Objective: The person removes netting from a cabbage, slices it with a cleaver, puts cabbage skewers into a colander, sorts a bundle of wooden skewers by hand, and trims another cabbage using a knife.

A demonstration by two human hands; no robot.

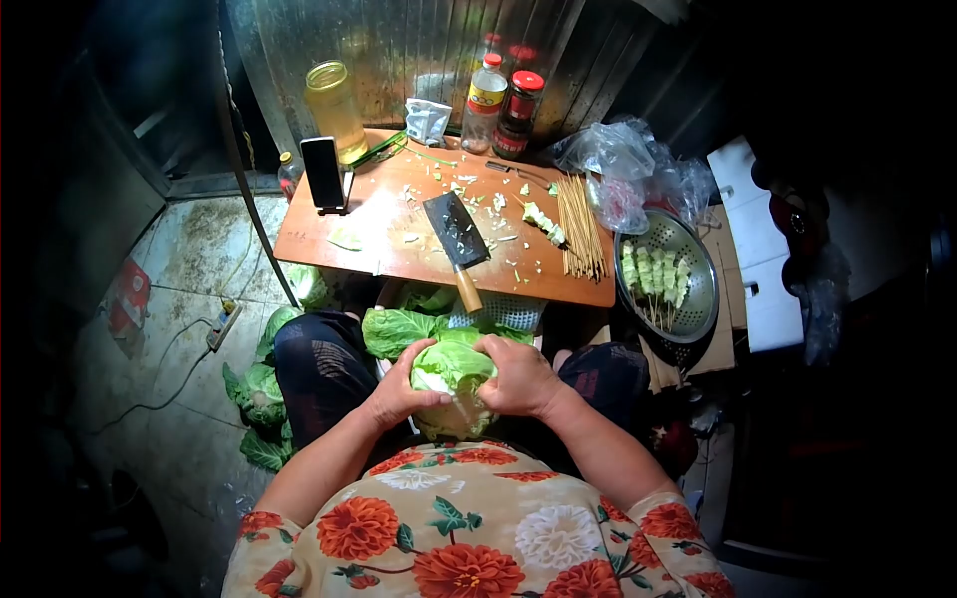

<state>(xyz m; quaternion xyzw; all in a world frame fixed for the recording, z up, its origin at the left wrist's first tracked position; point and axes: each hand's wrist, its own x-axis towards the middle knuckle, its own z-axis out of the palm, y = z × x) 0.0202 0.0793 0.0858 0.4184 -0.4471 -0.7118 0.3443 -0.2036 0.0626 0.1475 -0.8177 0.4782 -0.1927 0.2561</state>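
Observation:
A pale green cabbage [454, 367] sits in my lap, gripped from both sides. My left hand [401, 387] is wrapped round its left side, the thumb across the front. My right hand [523, 377] curls over the right side, with its fingertips partly hidden. Just beyond the cabbage lie loose green outer leaves [394, 334]. On the wooden table [329, 239] ahead rests a cleaver [457, 231], its wooden handle jutting over the near edge towards me. Cabbage scraps are scattered around the blade.
Bamboo skewers [580, 224] lie beside one loaded skewer [543, 223]. A metal colander [703, 289] at right holds several loaded skewers. A phone [321, 171], an oil jar [337, 110] and bottles [485, 100] stand on the table. More cabbages [261, 394] and a power strip [223, 327] lie on the floor.

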